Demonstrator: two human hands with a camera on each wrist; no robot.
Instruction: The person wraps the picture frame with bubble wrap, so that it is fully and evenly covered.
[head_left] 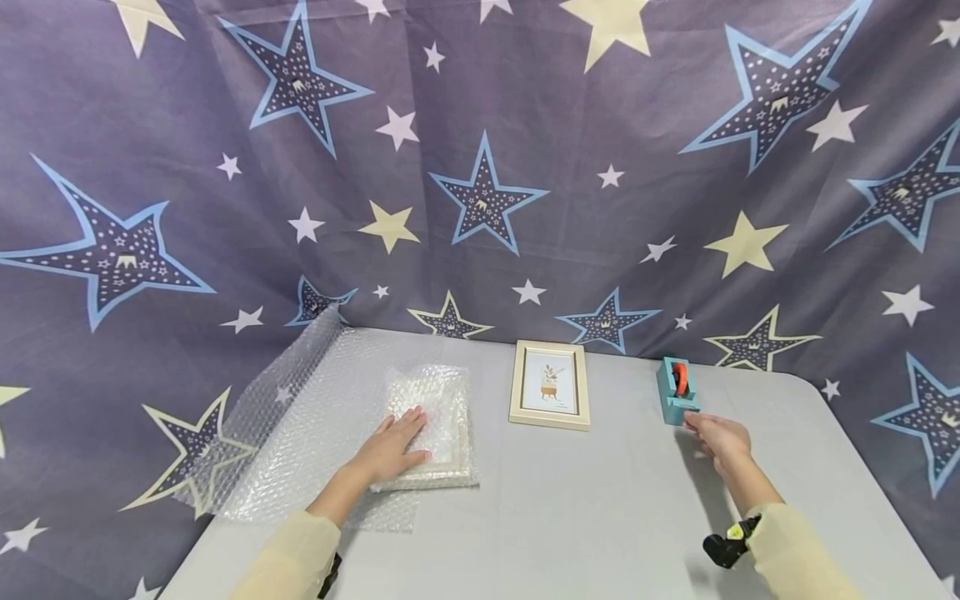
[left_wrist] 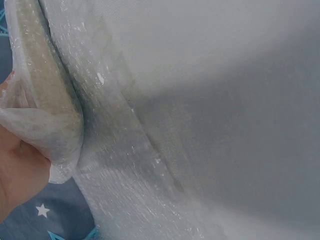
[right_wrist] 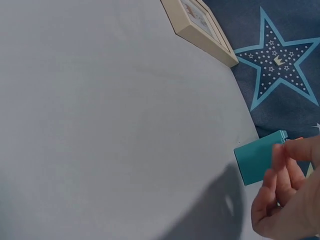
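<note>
My left hand (head_left: 390, 446) lies with its fingers spread on a picture frame wrapped in bubble wrap (head_left: 450, 392). Beneath that package spreads a loose sheet of bubble wrap (head_left: 285, 454). The left wrist view shows the wrapped edge (left_wrist: 55, 95) beside part of the hand (left_wrist: 20, 170). On the right, my right hand (head_left: 723, 439) is at the front end of a teal tape dispenser (head_left: 667, 392) with a red-cored roll (head_left: 681, 379). Thumb and forefinger pinch at its cutting end in the right wrist view; the clear tape between them is hardly visible.
An unwrapped picture frame (head_left: 550, 385) with a plant print lies between the two hands, near the back of the grey table (head_left: 585, 508). A star-patterned cloth (head_left: 480, 108) hangs behind. The bubble wrap's left part rises against this cloth.
</note>
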